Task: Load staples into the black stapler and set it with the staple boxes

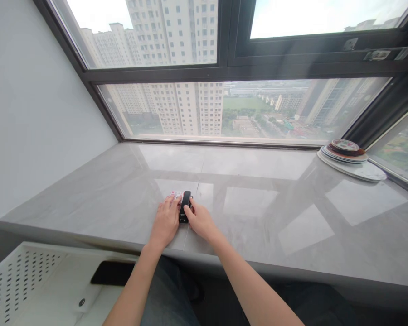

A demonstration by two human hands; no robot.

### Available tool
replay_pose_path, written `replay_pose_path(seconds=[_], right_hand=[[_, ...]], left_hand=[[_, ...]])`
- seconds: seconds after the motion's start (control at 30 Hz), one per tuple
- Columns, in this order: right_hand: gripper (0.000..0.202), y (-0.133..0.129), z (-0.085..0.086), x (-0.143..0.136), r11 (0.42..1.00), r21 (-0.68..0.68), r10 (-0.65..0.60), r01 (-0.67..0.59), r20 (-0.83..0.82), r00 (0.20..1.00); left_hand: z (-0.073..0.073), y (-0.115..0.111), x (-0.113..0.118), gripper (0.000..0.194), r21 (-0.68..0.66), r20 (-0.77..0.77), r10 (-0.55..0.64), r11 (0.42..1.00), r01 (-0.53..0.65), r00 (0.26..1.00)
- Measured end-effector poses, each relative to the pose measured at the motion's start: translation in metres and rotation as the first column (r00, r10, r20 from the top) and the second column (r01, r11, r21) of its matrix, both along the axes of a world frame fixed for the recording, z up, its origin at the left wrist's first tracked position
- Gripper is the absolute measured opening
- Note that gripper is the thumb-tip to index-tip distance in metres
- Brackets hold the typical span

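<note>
A black stapler [185, 206] lies on the grey sill, its long side pointing toward the window. My right hand [200, 219] grips it from the right, with the thumb on its top and the fingers at its far right side. A small red-and-white printed piece, like a card or packet [177, 194], sticks out at the stapler's left. My left hand [167, 220] rests over this piece, fingers bent onto it and reaching the stapler's left side. Most of the printed piece is hidden beneath these fingers, so its exact kind cannot be made out.
Round plates or mats [353, 170] are stacked at the sill's far right corner. A dark-framed window [224, 72] rises behind the glossy sill [258, 235]. Below its front edge, at left, is a white perforated panel [23, 276] with a black pad [110, 273].
</note>
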State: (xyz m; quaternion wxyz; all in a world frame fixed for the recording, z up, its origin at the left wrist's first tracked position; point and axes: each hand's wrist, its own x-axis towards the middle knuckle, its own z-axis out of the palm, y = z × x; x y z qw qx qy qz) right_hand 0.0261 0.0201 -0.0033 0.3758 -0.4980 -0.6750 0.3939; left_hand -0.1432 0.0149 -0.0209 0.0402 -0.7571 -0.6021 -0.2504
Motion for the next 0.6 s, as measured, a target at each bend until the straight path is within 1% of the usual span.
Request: replay_pose_path(seconds=[0.07,0.23,0.3,0.37,0.43,0.5,0.57,0.6], right_hand=[[0.041,-0.002,-0.002,0.000,0.999,0.036,-0.036,0.035,0.001,0.999],[0.042,-0.005,-0.001,-0.004,0.994,0.070,-0.078,0.079,-0.008,0.997],[0.047,-0.007,0.000,-0.004,0.991,0.070,-0.113,0.116,-0.041,0.993],[0.052,-0.012,-0.001,0.002,0.984,0.053,-0.166,0.170,-0.080,0.983],[0.054,-0.019,-0.002,0.019,0.971,0.048,-0.227,0.233,-0.104,0.968],[0.054,-0.028,-0.005,0.047,0.955,0.062,-0.283,0.290,-0.105,0.953],[0.054,-0.038,-0.008,0.085,0.940,0.087,-0.325,0.330,-0.072,0.943],[0.053,-0.043,-0.010,0.106,0.933,0.108,-0.341,0.342,-0.031,0.940]], left_hand=[[0.001,0.000,0.002,0.047,0.006,0.020,-0.021,1.000,0.021,1.000],[0.006,-0.002,0.008,0.048,-0.009,0.076,-0.042,0.999,0.043,0.996],[0.008,-0.004,0.008,0.047,-0.029,0.100,-0.024,0.999,0.027,0.995],[0.013,-0.007,0.008,0.047,-0.036,0.145,0.022,0.999,-0.017,0.989],[0.020,-0.013,0.008,0.047,-0.010,0.206,0.067,0.998,-0.067,0.976],[0.028,-0.021,0.015,0.046,0.056,0.266,0.076,0.994,-0.094,0.961],[0.036,-0.031,0.032,0.044,0.149,0.314,0.033,0.985,-0.084,0.949],[0.039,-0.036,0.044,0.043,0.186,0.324,-0.013,0.981,-0.051,0.946]])
